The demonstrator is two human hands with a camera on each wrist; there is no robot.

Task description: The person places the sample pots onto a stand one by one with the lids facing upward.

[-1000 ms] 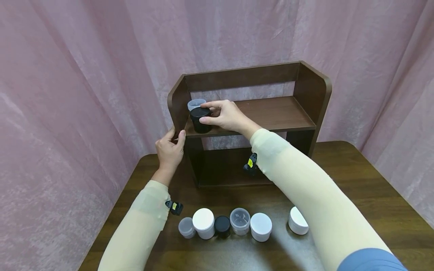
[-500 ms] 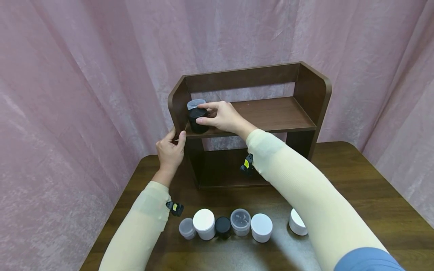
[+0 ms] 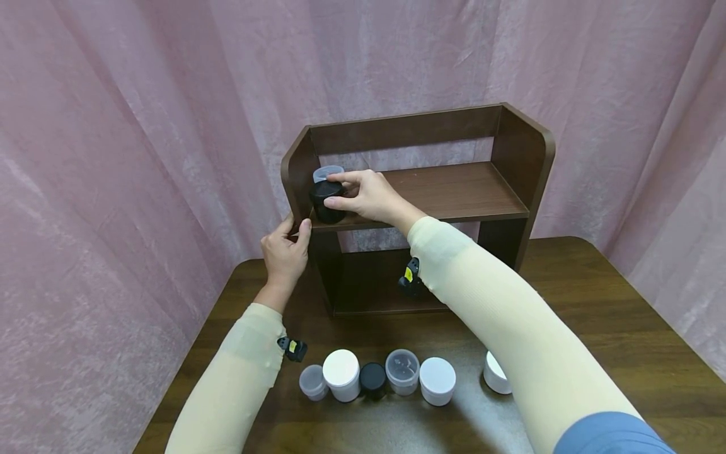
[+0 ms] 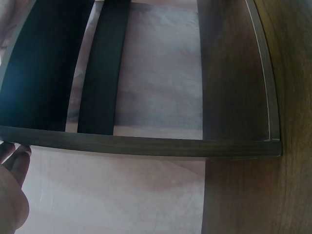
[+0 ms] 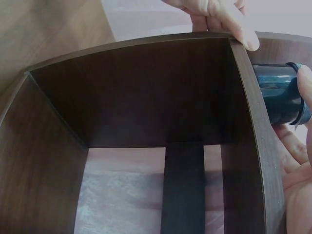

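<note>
Up on the shelf board, at its left end: small black round jar (image 3: 326, 202), upright, pinched at the lid by the right hand (image 3: 367, 194), fingers curled round it. Just behind those fingertips, a clear plastic lidded cup (image 3: 328, 173). Below and left, left hand (image 3: 284, 251) gripping the dark brown wooden shelf unit (image 3: 513, 151) at its side panel's front edge. Nearer the body, a row of white, black and clear jars (image 3: 391, 375) on the brown wooden table (image 3: 624, 328).

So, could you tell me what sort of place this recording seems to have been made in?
Probably a small staged recording corner, not a lived-in room. A pink curtain closes it in on all sides, and the dark wooden table carries only a small wooden shelf unit and a row of little lidded jars.
</note>
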